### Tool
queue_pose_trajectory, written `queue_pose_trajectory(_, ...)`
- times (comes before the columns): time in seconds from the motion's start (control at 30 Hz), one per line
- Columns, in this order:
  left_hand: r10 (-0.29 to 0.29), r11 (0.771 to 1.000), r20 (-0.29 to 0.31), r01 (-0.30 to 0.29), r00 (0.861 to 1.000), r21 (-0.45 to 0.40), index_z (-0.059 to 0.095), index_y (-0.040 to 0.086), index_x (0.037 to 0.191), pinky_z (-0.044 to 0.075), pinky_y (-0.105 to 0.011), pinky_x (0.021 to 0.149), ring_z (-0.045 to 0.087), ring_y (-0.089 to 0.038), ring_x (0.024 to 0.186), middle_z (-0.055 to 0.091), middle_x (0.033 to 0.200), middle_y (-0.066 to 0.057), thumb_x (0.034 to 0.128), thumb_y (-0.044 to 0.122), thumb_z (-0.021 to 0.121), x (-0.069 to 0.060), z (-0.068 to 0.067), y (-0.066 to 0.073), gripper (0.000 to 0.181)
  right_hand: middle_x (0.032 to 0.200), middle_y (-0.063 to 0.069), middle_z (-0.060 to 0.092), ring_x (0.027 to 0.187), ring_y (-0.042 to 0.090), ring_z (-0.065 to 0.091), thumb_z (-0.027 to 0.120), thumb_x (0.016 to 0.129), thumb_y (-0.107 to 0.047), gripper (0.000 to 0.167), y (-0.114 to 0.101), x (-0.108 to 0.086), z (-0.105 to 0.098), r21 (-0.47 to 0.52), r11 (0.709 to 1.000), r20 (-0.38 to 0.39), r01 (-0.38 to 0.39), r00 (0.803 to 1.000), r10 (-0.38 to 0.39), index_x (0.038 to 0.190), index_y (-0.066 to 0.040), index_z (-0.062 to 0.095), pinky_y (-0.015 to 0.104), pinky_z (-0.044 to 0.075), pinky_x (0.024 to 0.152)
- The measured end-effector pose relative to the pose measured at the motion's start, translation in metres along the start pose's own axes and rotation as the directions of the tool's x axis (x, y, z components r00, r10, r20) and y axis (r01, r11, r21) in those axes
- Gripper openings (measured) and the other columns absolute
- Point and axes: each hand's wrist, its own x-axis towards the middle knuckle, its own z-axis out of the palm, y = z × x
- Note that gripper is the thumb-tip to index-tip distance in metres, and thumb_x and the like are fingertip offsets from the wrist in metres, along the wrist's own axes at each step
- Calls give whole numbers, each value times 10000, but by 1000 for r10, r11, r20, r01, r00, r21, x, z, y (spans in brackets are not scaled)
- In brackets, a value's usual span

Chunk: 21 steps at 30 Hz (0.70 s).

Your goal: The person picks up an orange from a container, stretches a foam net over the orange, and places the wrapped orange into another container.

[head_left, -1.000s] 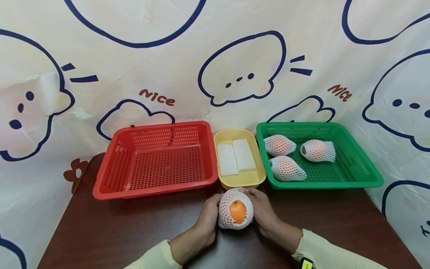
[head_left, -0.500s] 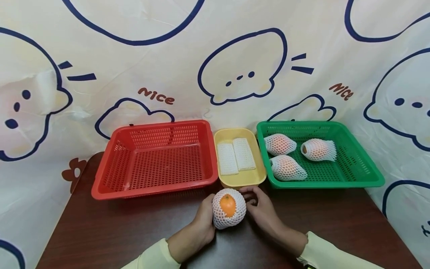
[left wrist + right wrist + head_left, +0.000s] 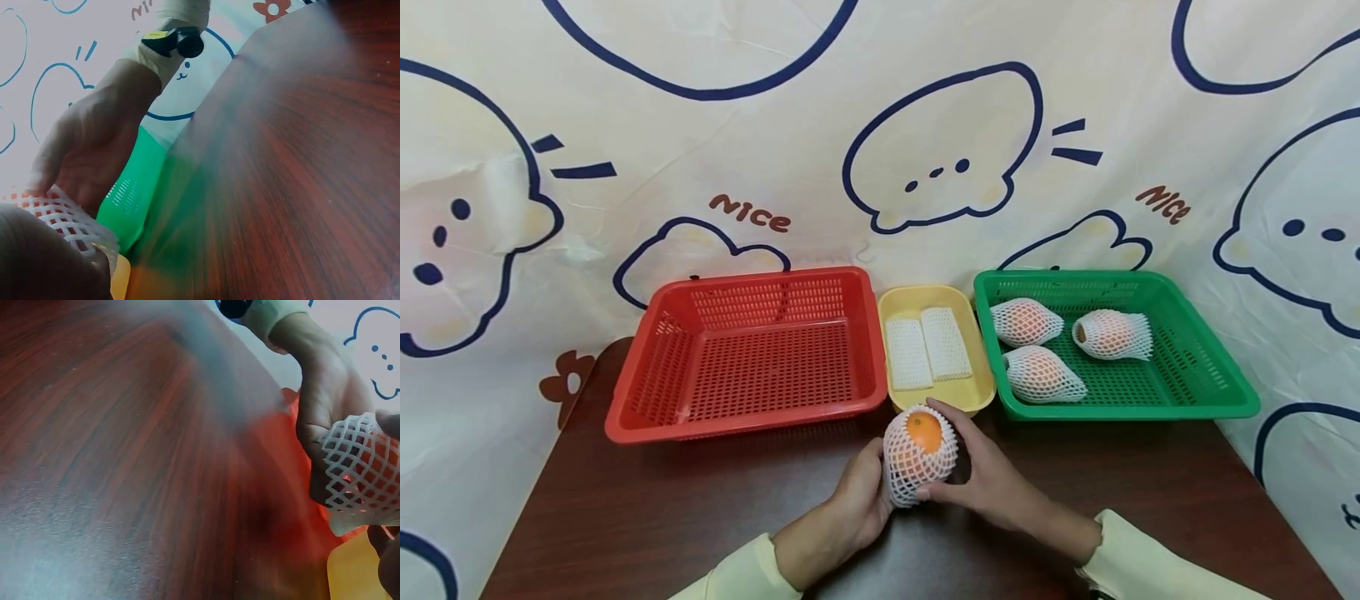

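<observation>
An orange sits in a white foam net sleeve just above the front middle of the table, its bare end facing up through the sleeve's opening. My left hand grips it from the left. On the right side my right hand holds it too, thumb on the near face and fingers at the far top edge. Both wrist views show the netting between the two hands, though some fingers are hidden behind the fruit.
A red basket stands at the back left. Beside it, a yellow tray holds two flat foam sleeves. The green basket at the right contains three net-wrapped fruits. Behind them hangs a printed cloth.
The wrapped orange moves left, then slightly back up and turns, so its bare end tips upward. My right hand comes off the sleeve's side and takes hold again with thumb in front.
</observation>
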Motion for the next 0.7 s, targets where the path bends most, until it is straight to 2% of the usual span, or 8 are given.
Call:
queue_pose_trajectory(0.07,3,999,-17,-2,1000,32,411,-61,1483,532,-352,1017,607,-121,1147,631,1347,-107,1083,221,218,-1,0,0,526,1503,11,509,1347,180,488,909,786,-293,915,0,3,-1,15,1000,-22,-24,999,25,1540,-265,391,241,411,1125)
queue_pose_trajectory(0.17,35,989,-83,-23,996,149,489,-68,1379,560,-324,905,638,-119,1011,677,1147,-68,1082,199,267,-2,1,-1,457,1421,46,562,1261,209,545,890,811,-274,821,0,6,-4,83,992,-22,-92,995,94,1494,-217,440,283,474,1057)
queue_pose_trajectory(0.27,123,948,-159,-69,980,312,496,-50,1293,505,-300,840,599,-134,924,628,1059,-52,1063,187,376,-5,1,-1,351,1373,106,576,1209,241,575,850,857,-248,740,-1,9,-7,157,977,-8,-143,989,146,1476,-178,451,281,502,1006)
queue_pose_trajectory(0.33,191,912,-173,-110,966,394,494,-42,1279,482,-345,892,583,-181,982,608,1113,-100,1049,181,415,-9,0,-1,330,1356,139,575,1195,256,581,818,887,-238,694,-1,10,-9,197,966,3,-167,986,169,1468,-139,453,278,510,988)
queue_pose_trajectory(0.47,289,854,-96,-211,952,476,537,3,1370,424,-493,1080,551,-268,1259,612,1341,-150,1066,261,439,-17,-4,2,411,1349,133,577,1198,240,559,757,931,-301,625,-2,12,-14,222,948,9,-227,973,230,1455,-122,465,309,480,1014)
queue_pose_trajectory(0.53,313,836,-33,-258,949,484,530,35,1420,409,-489,1123,532,-282,1328,602,1404,-138,1070,323,468,-20,-6,3,457,1360,134,573,1196,238,555,725,949,-322,611,-3,13,-15,237,938,18,-252,967,255,1460,-121,459,329,473,1018)
queue_pose_trajectory(0.6,324,830,30,-300,946,470,479,51,1479,422,-420,1121,523,-273,1358,584,1448,-145,1055,348,529,-22,-6,5,520,1370,145,568,1183,242,558,695,965,-318,598,-4,13,-16,251,931,27,-264,964,266,1470,-115,448,335,480,1005)
queue_pose_trajectory(0.7,328,844,120,-348,937,408,378,57,1547,450,-312,1075,539,-271,1349,538,1489,-191,1028,302,607,-24,-5,6,618,1378,161,564,1171,239,557,673,983,-297,583,-6,13,-17,255,931,38,-262,964,261,1480,-101,441,325,489,987)
